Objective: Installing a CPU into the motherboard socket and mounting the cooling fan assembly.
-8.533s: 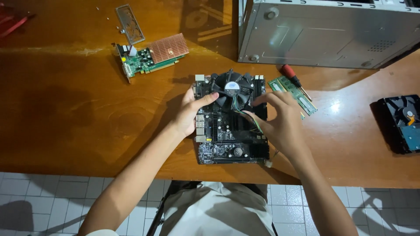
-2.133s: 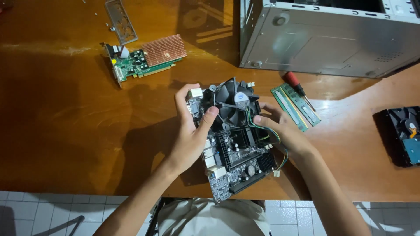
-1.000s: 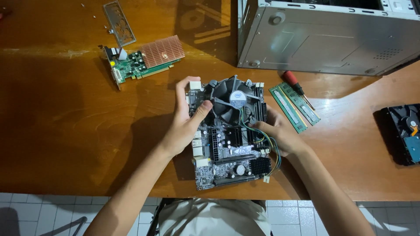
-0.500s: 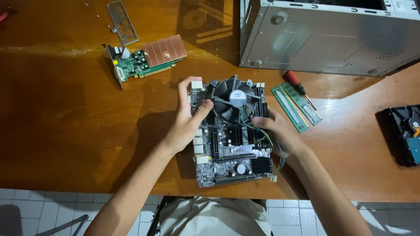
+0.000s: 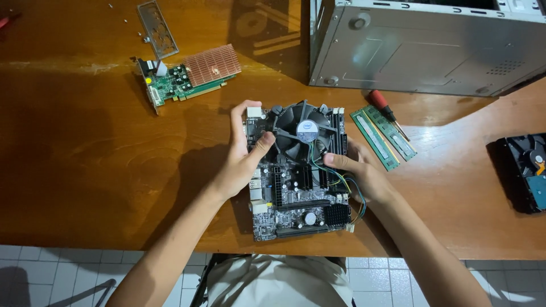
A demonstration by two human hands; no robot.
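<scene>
We are holding the dark square motherboard with black round fan (image 5: pixel 300 173) between us, left hand (image 5: pixel 242 162) gripping its left edge, right hand (image 5: pixel 364 176) its right edge.

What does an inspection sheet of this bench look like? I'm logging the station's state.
Surface: wooden table, brown.
Job's things: motherboard with cooler fan, flat on table.
Clutter: graphics card, metal I/O plate, two memory sticks, red-handled screwdriver, hard drive.
Grippers: left hand and right hand grip the board's edges.
Cables: fan wires.
Surroundings: computer case, tiled floor.
</scene>
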